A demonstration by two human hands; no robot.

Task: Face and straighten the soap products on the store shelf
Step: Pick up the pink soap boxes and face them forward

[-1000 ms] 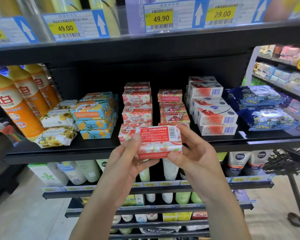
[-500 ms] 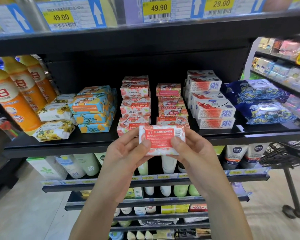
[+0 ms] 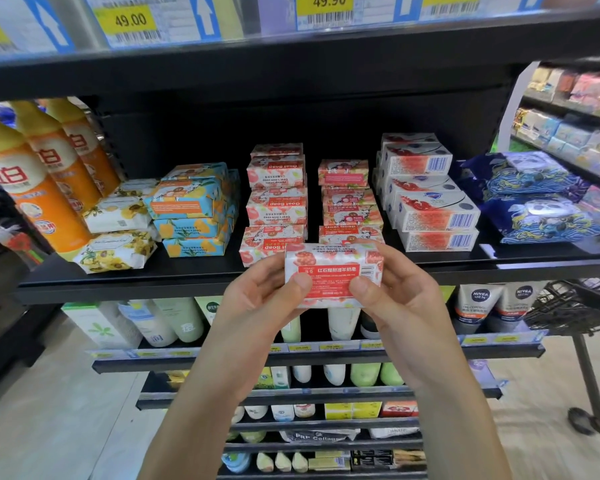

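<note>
Black shelf edge (image 3: pixel 118 289), soap bar (image 3: pixel 333 271) just before it, gripped by both hands (image 3: pixel 257 299) (image 3: pixel 402 296), stacks (image 3: pixel 276 202) behind

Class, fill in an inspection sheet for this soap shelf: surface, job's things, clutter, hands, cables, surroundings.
Surface: black shelf, stocked.
Job's things: pink soap held in front of the shelf; pink stacks, some labels upside down; blue soaps; white boxes, barcodes facing out.
Clutter: yellow packs lying askew; orange bottles at left.
Hands: left hand and right hand both pinch the pink soap, thumbs on its label.
Cables: nothing seen.
Surroundings: price tags above; cart at right; more shelves below.
</note>
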